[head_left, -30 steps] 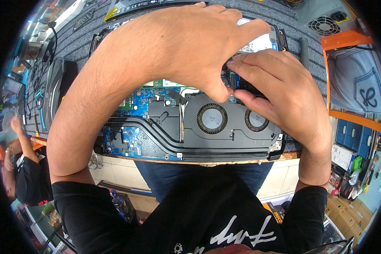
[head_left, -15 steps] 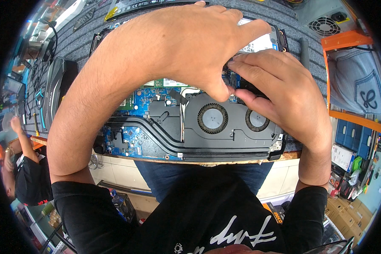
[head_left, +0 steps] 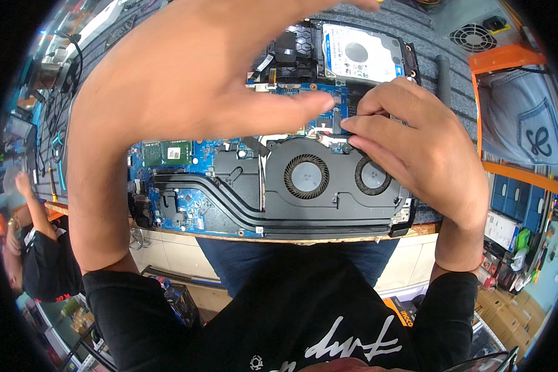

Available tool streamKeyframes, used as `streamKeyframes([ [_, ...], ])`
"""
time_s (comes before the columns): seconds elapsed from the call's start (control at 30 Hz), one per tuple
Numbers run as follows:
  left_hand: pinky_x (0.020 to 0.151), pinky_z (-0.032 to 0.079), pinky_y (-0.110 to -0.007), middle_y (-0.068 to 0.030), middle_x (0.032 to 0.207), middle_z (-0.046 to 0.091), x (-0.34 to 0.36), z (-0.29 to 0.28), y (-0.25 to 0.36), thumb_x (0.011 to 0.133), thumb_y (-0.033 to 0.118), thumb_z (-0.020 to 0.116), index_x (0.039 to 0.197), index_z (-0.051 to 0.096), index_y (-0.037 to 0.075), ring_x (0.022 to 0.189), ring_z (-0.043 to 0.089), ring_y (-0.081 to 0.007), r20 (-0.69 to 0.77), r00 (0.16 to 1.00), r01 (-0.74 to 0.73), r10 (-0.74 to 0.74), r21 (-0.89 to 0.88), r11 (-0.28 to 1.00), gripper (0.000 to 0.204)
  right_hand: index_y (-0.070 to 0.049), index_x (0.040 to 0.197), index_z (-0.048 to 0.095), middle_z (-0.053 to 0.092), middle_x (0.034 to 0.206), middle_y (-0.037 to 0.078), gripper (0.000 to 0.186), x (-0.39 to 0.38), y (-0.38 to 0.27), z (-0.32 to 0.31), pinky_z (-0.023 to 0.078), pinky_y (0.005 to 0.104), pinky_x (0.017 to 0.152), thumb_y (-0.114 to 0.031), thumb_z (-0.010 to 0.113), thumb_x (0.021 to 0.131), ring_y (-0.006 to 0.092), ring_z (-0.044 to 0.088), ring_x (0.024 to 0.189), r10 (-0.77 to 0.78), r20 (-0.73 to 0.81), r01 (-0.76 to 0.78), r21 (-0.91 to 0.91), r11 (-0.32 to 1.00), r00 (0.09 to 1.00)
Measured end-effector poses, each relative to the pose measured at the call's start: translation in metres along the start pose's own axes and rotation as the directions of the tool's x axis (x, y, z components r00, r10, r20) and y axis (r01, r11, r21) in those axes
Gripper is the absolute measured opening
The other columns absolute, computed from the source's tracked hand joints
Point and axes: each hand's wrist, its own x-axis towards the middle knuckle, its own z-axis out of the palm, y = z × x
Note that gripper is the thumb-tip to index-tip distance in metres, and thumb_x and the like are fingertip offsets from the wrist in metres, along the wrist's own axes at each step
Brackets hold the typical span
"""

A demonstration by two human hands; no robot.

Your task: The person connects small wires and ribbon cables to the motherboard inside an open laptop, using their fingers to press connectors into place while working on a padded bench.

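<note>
An opened laptop (head_left: pixel 229 186) lies before me, showing a blue circuit board (head_left: pixel 195 204), black heat pipes and two round fans (head_left: pixel 306 176). A silver hard drive (head_left: pixel 369 56) sits in its far right part. My right hand (head_left: pixel 425 139) is over the board's right side, thumb and fingers pinched together beside the fans, near a thin dark strip. What lies between those fingertips is too small to make out. Raised above the far left of the laptop, my left hand (head_left: pixel 229 68) is open, with its thumb stretched out toward the right fingertips. It hides part of the board.
Ribbed grey matting (head_left: pixel 418 28) covers the bench. A power supply with a fan (head_left: pixel 474 38) stands at the far right, near an orange frame (head_left: pixel 508 57). Cables and tools lie at the left, where another person (head_left: pixel 46 260) is close by.
My left hand has lifted up and left off the far part of the laptop, uncovering the hard drive. My right fingertips have shifted slightly nearer to me. The laptop has moved slightly left.
</note>
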Motion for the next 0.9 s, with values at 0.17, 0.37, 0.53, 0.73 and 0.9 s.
streamKeyframes([
  [0.17,0.114,0.05,-0.051,-0.0286,0.14,0.065,-0.043,-0.03,0.002,0.084,0.025,0.085,0.143,0.057,-0.01,0.13,0.066,-0.0381,0.013,0.999,-0.045,0.044,0.293,0.955,0.074,-0.001,0.097,0.073,0.066,0.097,0.011,0.022,0.0,-0.005,0.0,0.054,0.042,0.077,-0.002,0.083,0.078,0.0328,0.066,0.089,0.009,0.046,-0.006,-0.066,0.998,0.999],
  [0.37,0.119,0.048,-0.055,-0.0277,0.133,0.071,-0.074,-0.042,-0.013,0.082,0.033,0.08,0.136,0.065,-0.008,0.127,0.069,-0.0395,-0.11,0.991,-0.035,0.077,0.343,0.939,0.069,-0.003,0.095,0.07,0.064,0.098,0.011,0.025,0.003,-0.014,-0.001,0.053,0.0421,0.081,-0.001,0.084,0.075,0.0333,0.064,0.092,0.091,0.062,-0.081,-0.143,0.986,0.994],
  [0.53,0.121,0.042,-0.055,-0.0249,0.142,0.068,-0.081,-0.061,0.017,0.091,0.021,0.077,0.14,0.064,-0.004,0.142,0.059,-0.0423,-0.049,0.98,0.195,-0.193,0.45,0.871,0.056,-0.004,0.096,0.07,0.063,0.097,0.01,0.025,0.007,-0.013,0.0,0.053,0.043,0.079,-0.001,0.083,0.076,0.0334,0.063,0.09,0.098,0.034,-0.093,-0.141,0.986,0.995],
  [0.73,0.119,0.043,-0.053,-0.0271,0.137,0.07,-0.098,-0.058,0.016,0.097,0.018,0.068,0.133,0.067,-0.009,0.139,0.061,-0.0423,-0.046,0.984,0.176,-0.174,0.446,0.878,0.046,-0.002,0.098,0.07,0.063,0.097,0.011,0.025,0.003,-0.015,-0.007,0.052,0.0429,0.077,-0.003,0.083,0.077,0.0339,0.062,0.088,0.086,0.116,-0.073,-0.115,0.991,0.989],
  [0.9,0.118,0.044,-0.05,-0.0253,0.135,0.071,-0.108,-0.053,0.015,0.093,0.016,0.069,0.129,0.069,-0.007,0.138,0.062,-0.0407,-0.085,0.975,0.223,-0.207,0.42,0.88,0.043,-0.001,0.095,0.067,0.06,0.094,0.013,0.02,0.018,-0.013,-0.01,0.051,0.0436,0.078,-0.002,0.081,0.081,0.0359,0.061,0.089,0.141,0.2,-0.137,-0.033,0.99,0.97],
])
